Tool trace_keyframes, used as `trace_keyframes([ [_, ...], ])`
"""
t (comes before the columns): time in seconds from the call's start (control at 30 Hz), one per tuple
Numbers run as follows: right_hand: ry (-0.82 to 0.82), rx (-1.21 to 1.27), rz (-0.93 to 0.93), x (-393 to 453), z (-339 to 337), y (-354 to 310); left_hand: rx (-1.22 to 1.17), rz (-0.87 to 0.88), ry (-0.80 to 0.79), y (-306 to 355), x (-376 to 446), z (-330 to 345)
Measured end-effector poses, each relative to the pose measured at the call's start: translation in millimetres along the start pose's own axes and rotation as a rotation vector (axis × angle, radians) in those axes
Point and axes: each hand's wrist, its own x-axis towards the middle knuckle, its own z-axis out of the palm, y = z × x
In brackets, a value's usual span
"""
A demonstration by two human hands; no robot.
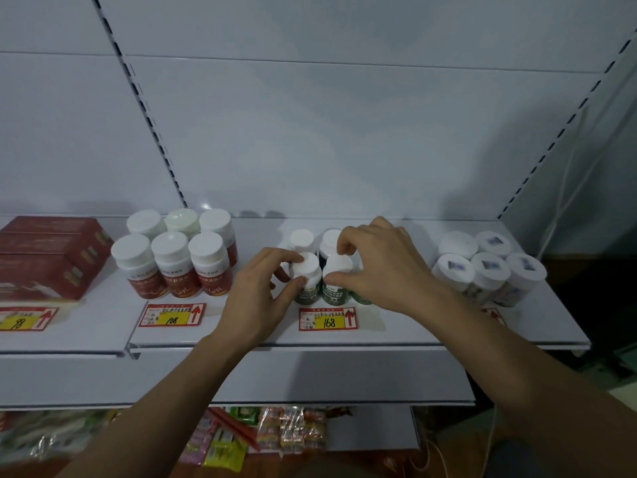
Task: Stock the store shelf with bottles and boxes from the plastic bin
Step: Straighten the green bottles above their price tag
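Several small green-labelled bottles with white caps stand in a cluster on the white shelf (396, 334), above the 168 price tag (326, 319). My left hand (256, 298) pinches the cap of the front left green bottle (307, 279) between thumb and fingers. My right hand (377, 267) grips the front middle green bottle (335, 281), thumb low on its cap and fingers over the top. Another green bottle (360, 297) is mostly hidden under my right hand. Two more stand behind them (301, 240). The plastic bin is out of view.
Red-labelled bottles (174, 260) stand in two rows at the left, with red boxes (44, 257) stacked further left. White-wrapped bottles (487, 267) sit at the right. Packaged snacks (275, 432) fill a lower shelf. A cable (565, 201) hangs down the right wall.
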Motion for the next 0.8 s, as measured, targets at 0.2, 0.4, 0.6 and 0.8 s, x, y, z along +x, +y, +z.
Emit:
trace_keyframes([
  [0.2,-0.072,0.065,0.048,3.2,-1.6,4.2,-0.006,-0.002,-0.016,-5.2,2.6,-1.1],
  [0.4,-0.054,0.203,0.09,-0.5,2.8,4.9,-0.051,-0.007,0.016,-6.7,-0.5,1.8],
  [0.6,0.053,0.264,0.043,-5.7,6.5,16.6,-0.069,0.001,0.032,-8.4,-2.3,4.3],
  [0.8,-0.128,0.256,0.131,-10.5,-7.1,50.3,-0.096,0.0,0.021,-8.9,-4.9,2.2],
])
